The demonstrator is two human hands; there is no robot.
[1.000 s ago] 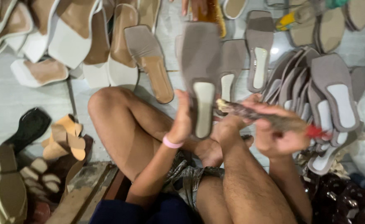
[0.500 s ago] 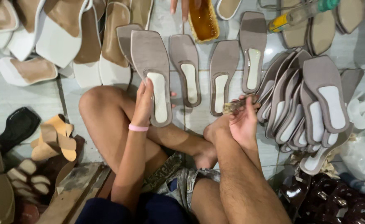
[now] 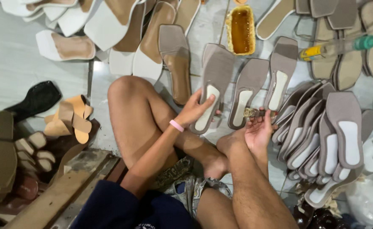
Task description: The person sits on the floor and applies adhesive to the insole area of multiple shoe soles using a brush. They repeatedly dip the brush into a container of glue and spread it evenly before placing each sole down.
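My left hand (image 3: 193, 111), with a pink band at the wrist, grips a grey shoe sole (image 3: 214, 80) that has a pale patch near its heel end. The sole lies flat on the floor among other soles. My right hand (image 3: 258, 129) holds a small glue brush (image 3: 252, 112) by its handle, the bristle end pointing left toward the neighbouring grey sole (image 3: 245, 91). I sit cross-legged with both bare knees up.
A fanned stack of grey soles (image 3: 322, 135) lies at right. A tin of amber glue (image 3: 241, 29) stands at the top. A clear bottle (image 3: 339, 46) lies at upper right. White and tan sandals (image 3: 131, 38), wooden heels (image 3: 70, 118) and a wooden plank (image 3: 55, 195) fill the left.
My left hand has lowered the grey sole from above my knees down to the floor beside the other soles. My right hand with the brush has moved left and down.
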